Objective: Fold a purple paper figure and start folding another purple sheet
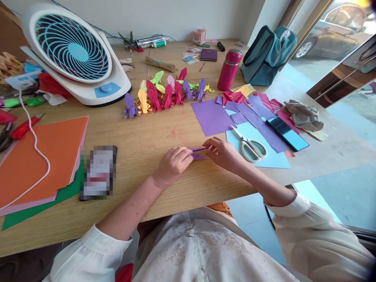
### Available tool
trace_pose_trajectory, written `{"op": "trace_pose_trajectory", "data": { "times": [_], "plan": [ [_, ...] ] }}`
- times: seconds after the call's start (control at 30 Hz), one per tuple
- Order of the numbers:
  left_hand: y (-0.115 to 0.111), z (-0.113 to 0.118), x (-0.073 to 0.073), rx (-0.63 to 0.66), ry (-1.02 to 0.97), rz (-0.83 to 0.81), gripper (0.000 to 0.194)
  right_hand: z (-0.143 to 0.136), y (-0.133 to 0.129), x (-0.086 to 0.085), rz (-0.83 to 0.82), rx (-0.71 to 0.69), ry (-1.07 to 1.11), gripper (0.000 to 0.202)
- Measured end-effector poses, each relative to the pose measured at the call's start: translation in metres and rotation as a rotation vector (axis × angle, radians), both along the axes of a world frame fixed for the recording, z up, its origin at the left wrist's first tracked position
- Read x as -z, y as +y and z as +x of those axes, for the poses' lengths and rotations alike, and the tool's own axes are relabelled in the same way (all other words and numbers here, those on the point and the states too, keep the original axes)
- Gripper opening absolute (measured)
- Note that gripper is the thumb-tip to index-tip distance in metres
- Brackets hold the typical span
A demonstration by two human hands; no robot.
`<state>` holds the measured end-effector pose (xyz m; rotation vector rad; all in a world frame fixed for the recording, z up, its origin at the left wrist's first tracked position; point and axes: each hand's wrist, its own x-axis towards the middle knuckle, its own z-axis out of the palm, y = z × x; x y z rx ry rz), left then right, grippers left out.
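Both my hands meet over the front of the wooden table around a small folded piece of purple paper [199, 156]. My left hand [175, 164] closes its fingers on the paper's left part. With thumb and fingertips, my right hand [221, 153] pinches a narrow upper strip of it on the right. Just right of my right hand, white-handled scissors [253, 149] lie partly open on a light blue sheet [276, 159]. Beyond my hands stands a row of folded paper figures [167, 94] in purple, orange, red and green.
A white fan [79, 53] stands at back left. Orange paper sheets [44, 156] and a phone [98, 172] lie left. Purple sheets [213, 115], a dark phone [286, 133] and a crumpled grey cloth [304, 114] lie right. Behind are a red flask [229, 72] and teal bag [264, 58].
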<state>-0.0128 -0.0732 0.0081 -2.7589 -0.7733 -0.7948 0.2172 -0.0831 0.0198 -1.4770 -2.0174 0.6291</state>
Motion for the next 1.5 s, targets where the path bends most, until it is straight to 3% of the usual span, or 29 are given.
{"op": "trace_pose_trajectory", "data": {
  "times": [0.23,0.47,0.67,0.87,1.13,1.5],
  "plan": [
    [-0.009,-0.012,0.016,-0.016,0.016,-0.107,0.025,0.0,-0.026,0.001,0.379,-0.28,-0.186,0.032],
    [-0.013,-0.011,0.011,-0.029,0.01,-0.121,0.024,-0.007,-0.013,0.005,0.478,-0.474,-0.426,0.037],
    [-0.014,-0.014,0.005,-0.009,0.061,-0.096,0.024,-0.007,-0.006,0.01,0.522,-0.449,-0.34,0.02],
    [-0.014,-0.017,0.0,0.006,0.027,-0.175,0.021,-0.008,-0.007,0.008,0.546,-0.44,-0.364,0.014],
    [-0.013,-0.016,-0.006,0.029,0.007,-0.23,0.014,-0.015,-0.009,0.003,0.518,-0.457,-0.429,0.022],
    [-0.017,-0.016,-0.005,0.007,0.023,-0.128,0.012,-0.014,-0.002,-0.002,0.604,-0.586,-0.398,0.022]
  ]
}}
